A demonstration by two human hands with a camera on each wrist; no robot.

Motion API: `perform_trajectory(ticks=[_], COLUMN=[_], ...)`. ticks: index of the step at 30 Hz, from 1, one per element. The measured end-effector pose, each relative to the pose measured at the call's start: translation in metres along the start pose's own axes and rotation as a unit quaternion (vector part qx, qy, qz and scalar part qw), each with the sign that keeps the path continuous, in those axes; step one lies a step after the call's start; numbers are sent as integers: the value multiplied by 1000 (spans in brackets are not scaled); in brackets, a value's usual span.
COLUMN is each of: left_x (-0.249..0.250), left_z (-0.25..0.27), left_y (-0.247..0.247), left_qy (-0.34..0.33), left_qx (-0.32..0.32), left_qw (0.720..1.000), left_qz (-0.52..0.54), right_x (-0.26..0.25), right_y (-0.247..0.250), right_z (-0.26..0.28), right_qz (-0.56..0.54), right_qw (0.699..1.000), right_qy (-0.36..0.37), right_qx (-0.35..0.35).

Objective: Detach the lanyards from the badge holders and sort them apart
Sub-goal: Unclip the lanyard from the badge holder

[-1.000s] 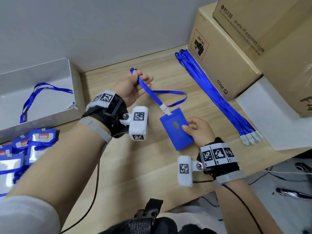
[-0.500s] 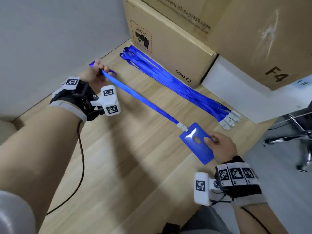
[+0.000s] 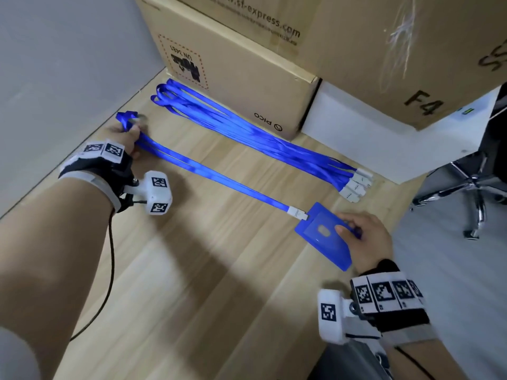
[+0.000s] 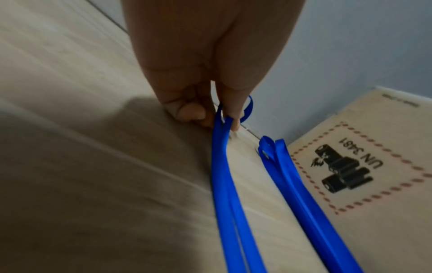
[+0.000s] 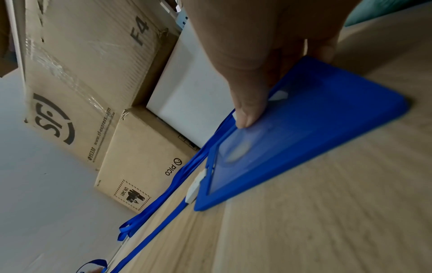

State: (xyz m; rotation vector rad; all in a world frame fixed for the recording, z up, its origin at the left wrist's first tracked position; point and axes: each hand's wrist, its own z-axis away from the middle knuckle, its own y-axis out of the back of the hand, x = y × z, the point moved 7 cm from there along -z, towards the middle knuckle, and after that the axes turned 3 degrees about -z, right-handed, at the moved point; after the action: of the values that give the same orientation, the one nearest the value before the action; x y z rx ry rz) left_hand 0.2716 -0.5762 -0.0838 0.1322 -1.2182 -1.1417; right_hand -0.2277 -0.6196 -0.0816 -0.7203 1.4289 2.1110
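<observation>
While the left hand [image 3: 124, 138] pinches the looped end of a blue lanyard [image 3: 219, 178] and the right hand [image 3: 365, 239] clamps thumb and fingers on the edge of the blue badge holder [image 3: 323, 239], the strap lies stretched out straight along the wooden counter [image 3: 205, 270] — so both grips are closed on something, one at each end. A white clip [image 3: 297, 213] joins strap to holder, so this pair is not yet detached; the step in hand looks like laying the lanyard out beside the pile of freed lanyards [image 3: 260, 138] that rests against the cardboard box [image 3: 247, 78], their white clips bunched together at the near end. Next, by my reading, the clip must be released — which likely calls for one hand to steady the holder while fingers work the clip open, then the strap joins the pile and the holder goes elsewhere.
</observation>
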Motion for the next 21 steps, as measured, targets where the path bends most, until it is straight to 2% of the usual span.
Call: perform_trajectory(ticks=[3, 5, 7, 9, 11, 14, 21], left_x=[6, 3, 8, 18, 19, 12, 16], left_z=[1, 2, 11, 26, 32, 33, 27], left_y=[2, 8, 12, 7, -5, -18, -21], left_qy=[5, 38, 0, -72, -128, -152, -124], left_qx=[10, 51, 118, 138, 105, 53, 25], left_qw=[1000, 998, 991, 981, 968, 948, 956], left_qz=[-12, -24, -59, -115, -188, -273, -265], right_x=[3, 3, 2, -2, -7, -11, -13], right_y=[-1, 0, 2, 4, 2, -8, -9], right_z=[1, 1, 2, 3, 5, 8, 10], right_qz=[0, 6, 11, 20, 24, 52, 66], right_qw=[1000, 1000, 999, 998, 998, 998, 996], right_qy=[-4, -4, -9, -14, -24, -38, -47], right_qx=[14, 27, 44, 60, 53, 1, -24])
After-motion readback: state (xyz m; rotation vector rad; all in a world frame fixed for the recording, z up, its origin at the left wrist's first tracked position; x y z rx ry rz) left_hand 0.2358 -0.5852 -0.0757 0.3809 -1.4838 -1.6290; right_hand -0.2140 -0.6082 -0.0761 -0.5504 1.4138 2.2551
